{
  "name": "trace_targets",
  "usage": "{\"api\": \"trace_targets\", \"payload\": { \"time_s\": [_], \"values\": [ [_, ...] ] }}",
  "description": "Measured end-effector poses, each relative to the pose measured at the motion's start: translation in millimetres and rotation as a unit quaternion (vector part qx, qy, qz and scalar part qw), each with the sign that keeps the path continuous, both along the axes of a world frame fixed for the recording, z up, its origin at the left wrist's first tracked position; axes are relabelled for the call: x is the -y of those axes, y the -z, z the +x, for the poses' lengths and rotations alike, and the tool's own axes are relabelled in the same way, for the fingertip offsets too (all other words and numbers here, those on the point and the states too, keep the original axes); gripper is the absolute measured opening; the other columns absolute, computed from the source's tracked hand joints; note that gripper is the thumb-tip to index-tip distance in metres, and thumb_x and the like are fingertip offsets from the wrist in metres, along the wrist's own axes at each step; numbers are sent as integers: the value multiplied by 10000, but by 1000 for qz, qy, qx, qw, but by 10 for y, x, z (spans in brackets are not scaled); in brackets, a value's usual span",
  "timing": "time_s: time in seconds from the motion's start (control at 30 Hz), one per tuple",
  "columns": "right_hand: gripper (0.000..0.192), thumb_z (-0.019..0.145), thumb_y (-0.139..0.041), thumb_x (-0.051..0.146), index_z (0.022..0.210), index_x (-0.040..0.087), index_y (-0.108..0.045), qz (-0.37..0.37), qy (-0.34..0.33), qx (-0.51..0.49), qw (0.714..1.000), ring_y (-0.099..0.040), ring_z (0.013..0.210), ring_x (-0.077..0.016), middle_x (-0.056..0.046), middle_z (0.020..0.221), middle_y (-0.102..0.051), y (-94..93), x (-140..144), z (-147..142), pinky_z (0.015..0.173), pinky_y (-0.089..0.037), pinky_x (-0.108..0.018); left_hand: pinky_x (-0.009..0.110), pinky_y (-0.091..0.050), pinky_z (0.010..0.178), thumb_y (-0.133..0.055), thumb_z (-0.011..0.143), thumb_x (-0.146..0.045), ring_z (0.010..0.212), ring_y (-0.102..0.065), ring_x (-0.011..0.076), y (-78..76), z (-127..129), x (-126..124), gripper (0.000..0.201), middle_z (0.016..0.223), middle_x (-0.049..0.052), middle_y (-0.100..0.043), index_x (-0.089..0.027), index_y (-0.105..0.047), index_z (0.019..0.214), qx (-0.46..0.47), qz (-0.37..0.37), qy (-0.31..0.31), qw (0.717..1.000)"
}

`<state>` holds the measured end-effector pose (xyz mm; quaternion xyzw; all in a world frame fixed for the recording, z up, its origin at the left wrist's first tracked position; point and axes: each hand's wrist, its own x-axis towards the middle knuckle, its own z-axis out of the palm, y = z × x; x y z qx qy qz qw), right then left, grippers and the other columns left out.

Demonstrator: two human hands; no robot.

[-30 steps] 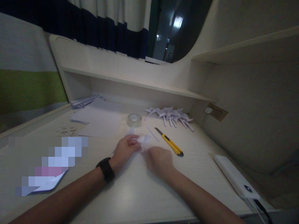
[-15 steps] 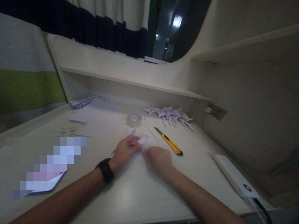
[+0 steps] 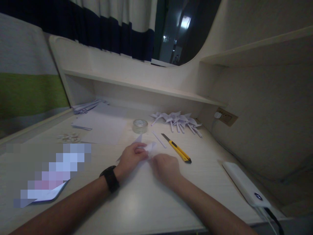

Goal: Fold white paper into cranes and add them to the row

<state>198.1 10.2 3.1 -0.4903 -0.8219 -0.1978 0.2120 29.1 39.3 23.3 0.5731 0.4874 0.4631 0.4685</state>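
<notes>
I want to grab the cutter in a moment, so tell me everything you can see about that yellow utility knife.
The yellow utility knife lies flat on the pale desk, slanting from far-left to near-right. Its body looks like yellow plastic with a dark slider and dark near end; a grey blade end points away. Nothing touches it; the right hand is nearest.
</notes>
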Motion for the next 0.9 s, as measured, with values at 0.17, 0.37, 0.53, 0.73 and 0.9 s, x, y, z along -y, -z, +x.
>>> {"api": "trace_targets", "payload": {
  "time_s": [0.17, 0.37, 0.53, 0.73, 0.9],
  "values": [
    [115, 782, -521, 199, 679, 177, -565, -7, 6, 3, 1000, -538, 563, -152, -43, 618, -613, -7, 5, -8, 514, -224, -282, 293, -527, 642, -679, 648, -212, 649, -681, 191, 13, -8, 0, 328, 682, 33, -718, -129, -629, 961, -19, 12, 5, 1000],
    [182, 831, -469, 223, 680, 178, -561, -10, 6, -4, 1000, -545, 543, -145, -42, 611, -624, -7, 15, -14, 512, -248, -260, 294, -509, 643, -682, 627, -228, 654, -681, 201, 7, -5, 8, 351, 685, 46, -723, -123, -638, 960, -33, 9, 4, 999],
    [231, 861, -459, 263, 683, 180, -580, -35, 25, -38, 998, -571, 541, -143, -34, 610, -640, -10, 15, -24, 506, -249, -253, 295, -499, 636, -677, 623, -222, 657, -678, 208, -9, 3, 17, 344, 686, 47, -721, -122, -645, 951, -73, 20, -3, 997],
    [214, 846, -483, 268, 683, 179, -588, -42, 32, -36, 998, -572, 538, -145, -42, 613, -647, -17, 9, -35, 498, -228, -266, 313, -493, 686, -654, 652, -220, 725, -686, 231, 29, -5, 0, 275, 715, 35, -731, -163, -666, 921, -136, 61, -25, 989],
    [128, 778, -512, 170, 677, 169, -589, -23, 2, 10, 1000, -559, 537, -152, -51, 608, -629, 13, 16, -27, 487, -215, -273, 315, -490, 709, -646, 673, -241, 748, -686, 231, 60, -8, -6, 264, 724, 20, -733, -179, -667, 930, -157, 64, -27, 985]
  ]
}}
